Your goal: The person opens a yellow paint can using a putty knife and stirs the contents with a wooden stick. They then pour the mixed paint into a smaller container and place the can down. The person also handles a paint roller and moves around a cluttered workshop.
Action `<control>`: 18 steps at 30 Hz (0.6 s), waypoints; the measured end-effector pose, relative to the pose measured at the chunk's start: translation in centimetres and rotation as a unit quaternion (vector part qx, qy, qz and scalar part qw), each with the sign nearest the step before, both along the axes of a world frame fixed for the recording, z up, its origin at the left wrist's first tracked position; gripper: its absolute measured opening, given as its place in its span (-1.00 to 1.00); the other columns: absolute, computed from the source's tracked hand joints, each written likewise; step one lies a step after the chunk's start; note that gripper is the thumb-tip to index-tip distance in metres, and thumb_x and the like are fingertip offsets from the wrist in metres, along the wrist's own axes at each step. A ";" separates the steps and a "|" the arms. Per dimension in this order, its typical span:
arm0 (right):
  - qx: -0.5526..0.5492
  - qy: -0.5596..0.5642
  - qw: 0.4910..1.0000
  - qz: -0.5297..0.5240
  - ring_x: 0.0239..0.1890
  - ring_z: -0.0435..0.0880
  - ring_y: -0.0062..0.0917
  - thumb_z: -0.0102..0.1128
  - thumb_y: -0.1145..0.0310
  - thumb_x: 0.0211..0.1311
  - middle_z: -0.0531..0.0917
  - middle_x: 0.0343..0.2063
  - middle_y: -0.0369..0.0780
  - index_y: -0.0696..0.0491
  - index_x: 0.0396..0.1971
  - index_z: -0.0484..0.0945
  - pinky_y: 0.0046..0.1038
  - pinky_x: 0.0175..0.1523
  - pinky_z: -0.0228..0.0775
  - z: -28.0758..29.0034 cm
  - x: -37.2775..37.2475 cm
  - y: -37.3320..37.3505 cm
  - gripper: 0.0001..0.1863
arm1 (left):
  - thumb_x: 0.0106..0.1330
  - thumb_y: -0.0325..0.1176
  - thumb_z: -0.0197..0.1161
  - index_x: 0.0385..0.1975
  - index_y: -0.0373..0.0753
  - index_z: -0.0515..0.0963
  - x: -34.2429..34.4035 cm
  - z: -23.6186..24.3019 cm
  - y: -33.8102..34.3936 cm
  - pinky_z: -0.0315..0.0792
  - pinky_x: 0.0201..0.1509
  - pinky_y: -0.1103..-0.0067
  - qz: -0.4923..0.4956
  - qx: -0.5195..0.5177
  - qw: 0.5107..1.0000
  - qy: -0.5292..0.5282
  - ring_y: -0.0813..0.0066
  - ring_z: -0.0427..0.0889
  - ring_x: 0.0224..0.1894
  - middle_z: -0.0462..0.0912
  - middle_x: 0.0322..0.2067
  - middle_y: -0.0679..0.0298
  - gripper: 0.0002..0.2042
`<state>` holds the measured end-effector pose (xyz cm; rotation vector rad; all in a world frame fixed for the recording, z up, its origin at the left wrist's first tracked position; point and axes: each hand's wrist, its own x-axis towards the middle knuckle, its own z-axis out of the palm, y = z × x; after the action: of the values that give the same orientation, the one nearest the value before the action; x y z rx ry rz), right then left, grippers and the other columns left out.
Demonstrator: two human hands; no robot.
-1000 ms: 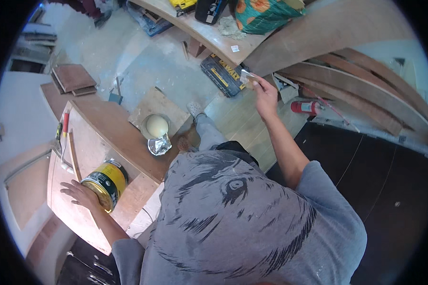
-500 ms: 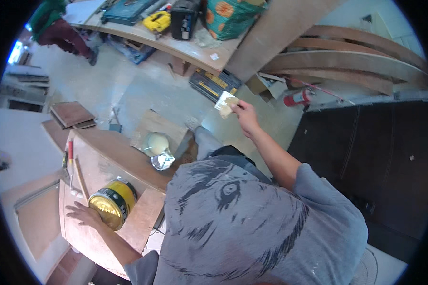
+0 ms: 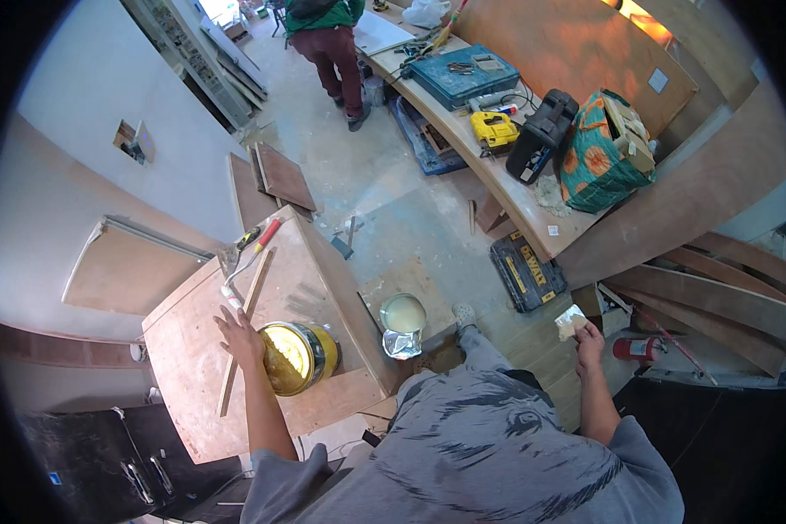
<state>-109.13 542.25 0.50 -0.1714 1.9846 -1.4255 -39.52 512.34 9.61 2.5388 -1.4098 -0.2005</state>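
In my right hand [image 3: 589,342], fingers closed, is a flat putty scraper [image 3: 571,321] smeared with pale beige paste, held out over the floor. My left hand [image 3: 241,339] has its fingers spread above the wooden worktop [image 3: 183,384]. It is beside a yellow-and-black tin [image 3: 325,356] whose round gold end shows, and over a thin wooden stick [image 3: 255,288]. Past the fingertips lie a small paint roller with a red handle [image 3: 269,232] and a tool with a dark handle [image 3: 249,237]. A round container of pale liquid [image 3: 403,311] stands low beyond the worktop, with crumpled silver foil [image 3: 402,344] at its near edge.
A long bench [image 3: 463,131] carries a blue case [image 3: 463,77], a yellow power tool [image 3: 495,129] and a green flowered bag [image 3: 604,166]. A black-and-yellow toolbox [image 3: 527,271], a red fire extinguisher [image 3: 636,348] and curved boards [image 3: 699,293] lie to the right. Another person [image 3: 330,52] stands at the far end.
The view has swung, so the worktop and bench appear farther right. My left hand has shifted along the tin toward the stick and roller. The right hand still holds the scraper out.
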 end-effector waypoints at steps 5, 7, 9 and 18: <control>0.023 0.009 0.997 -0.068 -0.26 0.62 -0.64 0.19 0.48 0.33 0.69 -0.19 -0.30 0.12 0.06 0.57 -0.58 -0.24 0.35 -5.4 -7.6 7.3 -0.68 | 0.56 -0.07 -0.07 0.40 -0.19 0.27 -1.0 1.2 1.1 -0.09 0.52 -0.02 -0.031 -0.128 0.989 -0.060 0.04 0.22 0.45 0.26 0.40 -0.02 -0.49; 0.029 0.008 0.994 -0.108 -0.43 0.54 -0.78 0.23 0.43 0.31 0.69 -0.27 -0.40 0.01 0.11 0.56 -0.64 -0.47 0.15 -7.3 -10.9 10.0 -0.64 | 0.53 -0.15 0.06 0.28 -0.27 0.42 -0.6 3.0 0.6 0.06 0.49 0.09 -0.052 -0.204 0.973 -0.093 0.03 0.43 0.31 0.50 0.24 -0.02 -0.55; 0.021 0.012 0.985 -0.168 -0.18 0.64 -0.57 0.22 0.41 0.31 0.66 -0.14 -0.26 0.07 0.16 0.49 -0.49 -0.15 0.47 -11.0 -15.7 13.9 -0.58 | 0.45 -0.26 0.21 0.04 -0.36 0.57 -1.6 2.9 0.8 0.35 0.32 0.26 -0.076 -0.344 0.936 -0.022 0.11 0.61 0.04 0.68 -0.06 0.04 -0.68; 0.111 -0.033 0.922 -0.370 -0.12 0.72 -0.40 0.27 0.62 0.03 0.68 -0.10 -0.07 0.22 0.06 0.57 -0.43 -0.04 0.60 -18.5 -30.5 13.2 -0.52 | 0.53 -0.22 0.10 -0.32 -0.44 0.47 -32.0 2.8 13.6 0.45 -0.16 0.30 -0.169 -0.119 0.978 -0.003 0.13 0.59 -0.28 0.61 -0.34 -0.09 -0.67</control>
<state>-139.64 555.47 -18.04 0.7988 2.2414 -1.5791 -71.49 525.90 12.39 2.1002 -1.7467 -0.0744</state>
